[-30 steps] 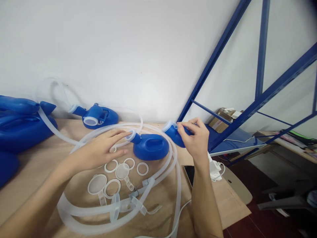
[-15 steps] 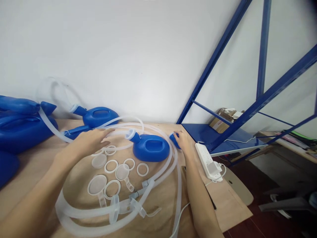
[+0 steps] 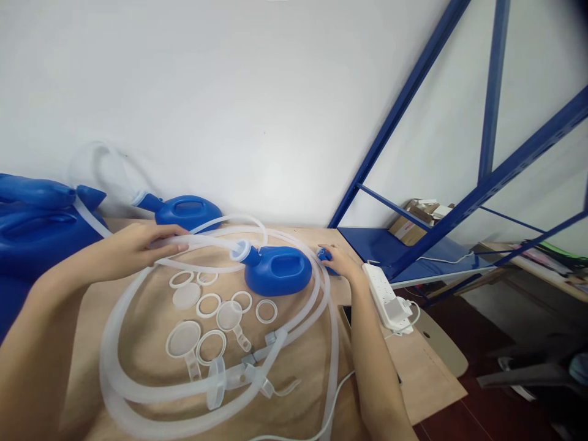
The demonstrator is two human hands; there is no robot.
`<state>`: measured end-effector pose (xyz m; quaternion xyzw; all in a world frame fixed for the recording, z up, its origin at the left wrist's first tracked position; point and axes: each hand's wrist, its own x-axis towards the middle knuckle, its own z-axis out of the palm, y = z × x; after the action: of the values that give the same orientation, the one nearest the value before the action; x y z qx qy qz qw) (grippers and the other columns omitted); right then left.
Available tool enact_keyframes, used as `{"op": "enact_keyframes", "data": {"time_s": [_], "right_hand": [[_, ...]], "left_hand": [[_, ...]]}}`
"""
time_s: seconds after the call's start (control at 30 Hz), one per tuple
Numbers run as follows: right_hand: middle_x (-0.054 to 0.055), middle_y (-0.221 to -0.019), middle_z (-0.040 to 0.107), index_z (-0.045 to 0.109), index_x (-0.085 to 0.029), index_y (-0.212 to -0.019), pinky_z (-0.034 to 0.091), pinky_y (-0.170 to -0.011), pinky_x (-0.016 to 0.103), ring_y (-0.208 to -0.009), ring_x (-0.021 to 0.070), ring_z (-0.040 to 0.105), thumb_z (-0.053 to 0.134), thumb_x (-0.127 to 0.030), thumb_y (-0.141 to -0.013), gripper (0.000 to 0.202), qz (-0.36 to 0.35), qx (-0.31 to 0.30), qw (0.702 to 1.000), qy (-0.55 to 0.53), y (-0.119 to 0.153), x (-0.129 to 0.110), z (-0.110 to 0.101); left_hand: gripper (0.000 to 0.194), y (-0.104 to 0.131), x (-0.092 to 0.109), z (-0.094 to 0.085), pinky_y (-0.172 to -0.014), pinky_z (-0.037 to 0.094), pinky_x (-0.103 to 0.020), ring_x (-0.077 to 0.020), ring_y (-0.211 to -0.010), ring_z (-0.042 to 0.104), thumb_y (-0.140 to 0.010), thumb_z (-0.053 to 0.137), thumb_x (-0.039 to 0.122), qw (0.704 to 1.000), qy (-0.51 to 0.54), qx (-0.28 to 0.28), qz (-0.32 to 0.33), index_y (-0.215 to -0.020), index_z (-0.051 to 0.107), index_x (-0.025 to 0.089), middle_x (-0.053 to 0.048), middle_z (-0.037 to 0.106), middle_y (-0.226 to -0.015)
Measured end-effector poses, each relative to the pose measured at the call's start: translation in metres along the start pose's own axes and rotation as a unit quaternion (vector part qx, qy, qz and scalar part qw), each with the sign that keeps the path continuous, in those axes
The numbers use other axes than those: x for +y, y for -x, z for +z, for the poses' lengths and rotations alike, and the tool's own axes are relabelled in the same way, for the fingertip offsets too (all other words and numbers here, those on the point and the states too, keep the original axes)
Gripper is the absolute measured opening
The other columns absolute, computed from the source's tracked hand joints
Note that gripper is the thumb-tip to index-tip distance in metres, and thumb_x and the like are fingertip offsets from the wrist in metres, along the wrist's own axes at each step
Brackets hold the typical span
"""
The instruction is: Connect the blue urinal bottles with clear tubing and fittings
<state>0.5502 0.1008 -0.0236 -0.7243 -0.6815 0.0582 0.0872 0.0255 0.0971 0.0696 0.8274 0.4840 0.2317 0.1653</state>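
Observation:
My left hand (image 3: 133,250) has its thumb and fingers around a translucent white tube (image 3: 197,241), part of the loops on the table. The fingers of my right hand (image 3: 342,263) are closed at a small blue plastic piece (image 3: 324,253) near the table's right side; its shape is partly hidden. Between my hands lies a blue handled urinal bottle (image 3: 278,272) with a white-rimmed neck (image 3: 241,249) pointing up and left. In front of it are several white rings (image 3: 209,305) and round translucent caps with straps (image 3: 183,339). Tube connectors (image 3: 215,383) lie nearer to me.
Another blue bottle (image 3: 188,211) with a tube at its mouth stands by the wall, beside piled blue bottles (image 3: 37,236) on the left. A white power strip (image 3: 386,297) with a plugged cable lies at the right, near a blue metal shelf (image 3: 441,245).
My left hand has moved left and slightly back, and its fingers have closed around the tube. My right hand has stayed at the small blue piece, which has turned a little.

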Motion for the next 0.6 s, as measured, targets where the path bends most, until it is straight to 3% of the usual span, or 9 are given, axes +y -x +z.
{"op": "enact_keyframes", "data": {"time_s": [0.1,0.2,0.3,0.47,0.6], "right_hand": [[0.01,-0.121,0.071,0.062,-0.022,-0.145,0.053,-0.091,0.029,-0.106,0.0207,0.069,0.075,-0.015,-0.083,0.064,0.017,-0.023,1.0,-0.004,0.001,0.003,-0.003],[0.007,-0.106,0.075,0.067,-0.022,-0.138,0.054,-0.082,0.028,-0.094,0.0202,0.071,0.078,-0.012,-0.079,0.061,0.031,-0.036,0.999,-0.008,0.002,0.002,-0.004],[0.005,-0.095,0.077,0.068,-0.021,-0.136,0.053,-0.079,0.027,-0.086,0.0193,0.071,0.071,-0.009,-0.083,0.054,0.046,-0.022,0.999,-0.015,0.006,0.0,-0.008],[0.011,-0.115,0.075,0.061,-0.021,-0.145,0.051,-0.089,0.032,-0.103,0.022,0.069,0.056,-0.015,-0.097,0.049,0.075,0.065,0.995,-0.027,0.015,-0.004,-0.025],[0.012,-0.119,0.072,0.059,-0.019,-0.147,0.051,-0.094,0.035,-0.106,0.022,0.068,0.051,-0.015,-0.099,0.049,0.076,0.1,0.991,-0.035,0.015,-0.006,-0.029]], "left_hand": [[0.058,0.004,0.009,-0.005,-0.079,0.052,-0.025,-0.0222,-0.092,0.07,-0.095,0.053,0.066,0.999,0.034,-0.024,-0.021,-0.128,0.07,0.021,-0.001,0.08,-0.105],[0.058,0.006,0.012,-0.006,-0.075,0.051,-0.027,-0.022,-0.081,0.07,-0.092,0.052,0.068,1.0,-0.021,0.009,-0.016,-0.122,0.074,0.022,-0.001,0.08,-0.095],[0.063,0.009,0.015,-0.007,-0.081,0.052,-0.033,-0.0258,-0.087,0.073,-0.09,0.048,0.071,0.997,-0.063,0.043,0.011,-0.114,0.078,0.022,-0.004,0.081,-0.102],[0.08,0.016,0.034,-0.01,-0.09,0.054,-0.043,-0.0309,-0.094,0.074,-0.087,0.035,0.084,0.992,-0.093,0.078,0.029,-0.106,0.08,0.02,-0.009,0.081,-0.106],[0.074,0.018,0.037,-0.009,-0.085,0.056,-0.045,-0.033,-0.09,0.074,-0.085,0.035,0.08,0.992,-0.108,0.049,0.033,-0.096,0.081,0.023,-0.009,0.081,-0.098]]}}
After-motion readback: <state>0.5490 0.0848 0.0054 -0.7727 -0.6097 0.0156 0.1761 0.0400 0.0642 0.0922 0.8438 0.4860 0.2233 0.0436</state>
